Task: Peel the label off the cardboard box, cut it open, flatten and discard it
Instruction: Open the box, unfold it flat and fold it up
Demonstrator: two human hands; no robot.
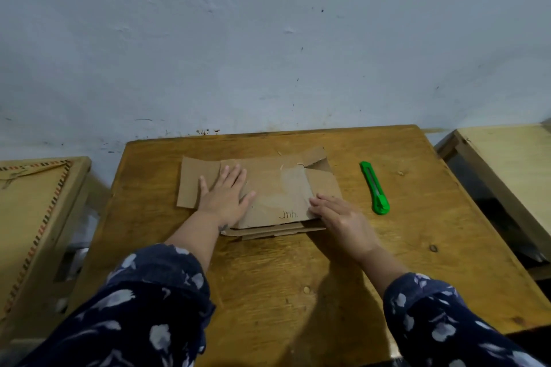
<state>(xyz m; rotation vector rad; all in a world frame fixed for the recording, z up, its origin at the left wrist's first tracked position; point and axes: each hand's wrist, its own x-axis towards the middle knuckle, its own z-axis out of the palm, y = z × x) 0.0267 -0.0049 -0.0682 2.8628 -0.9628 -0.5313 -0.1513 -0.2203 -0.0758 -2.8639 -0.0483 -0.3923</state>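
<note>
The brown cardboard box (277,188) lies cut open and pressed flat on the wooden table (298,277), with flaps spread to the left and far right and handwriting near its front edge. My left hand (225,197) rests palm down on its left half, fingers spread. My right hand (340,217) presses on the box's front right corner, fingers flat and pointing left. A green utility knife (374,188) lies on the table to the right of the box, apart from both hands. No label is visible on the cardboard.
A pale blue wall (268,39) rises just behind the table. Another wooden desk (32,217) stands to the left and a lighter one (512,164) to the right, each separated from the table by a gap.
</note>
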